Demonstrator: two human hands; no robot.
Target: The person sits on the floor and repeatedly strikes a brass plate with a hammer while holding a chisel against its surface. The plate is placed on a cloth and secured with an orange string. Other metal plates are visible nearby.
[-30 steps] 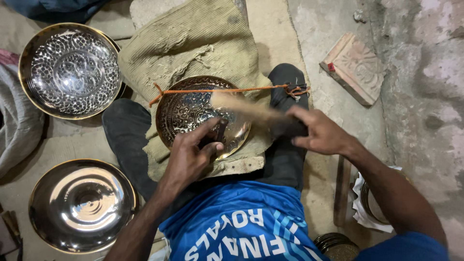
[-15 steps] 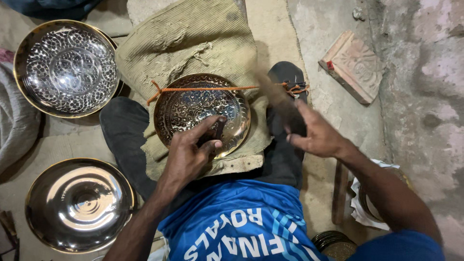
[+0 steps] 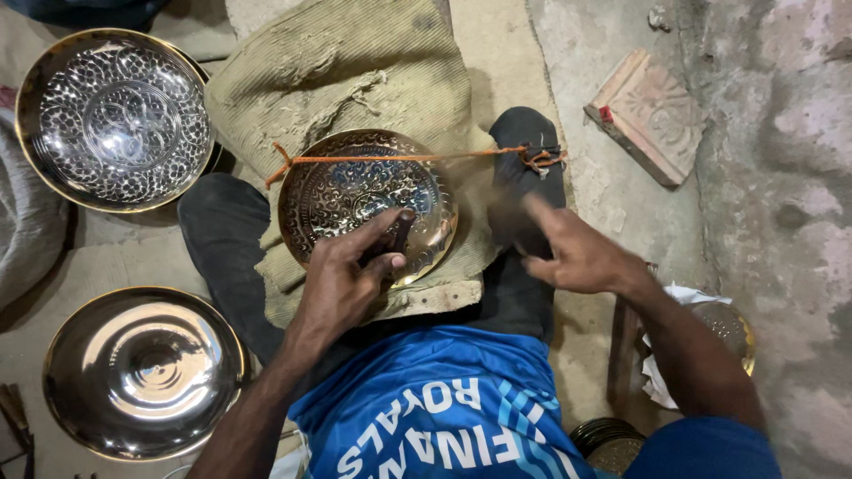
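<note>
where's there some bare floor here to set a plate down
Bare concrete floor lies between the burlap cloth and the carved brick. Farther right, by the rough wall, is bare too. The left is crowded: engraved bowl above, plain bowl below, legs between.

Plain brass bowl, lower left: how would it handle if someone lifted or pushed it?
The plain bowl looks like rigid polished metal, so probably stiff and slippery to grip. Its wide, shallow shape suggests it would slide rather than tip. Likely fairly heavy for its size, and the mirror finish may dent or scratch.
</note>
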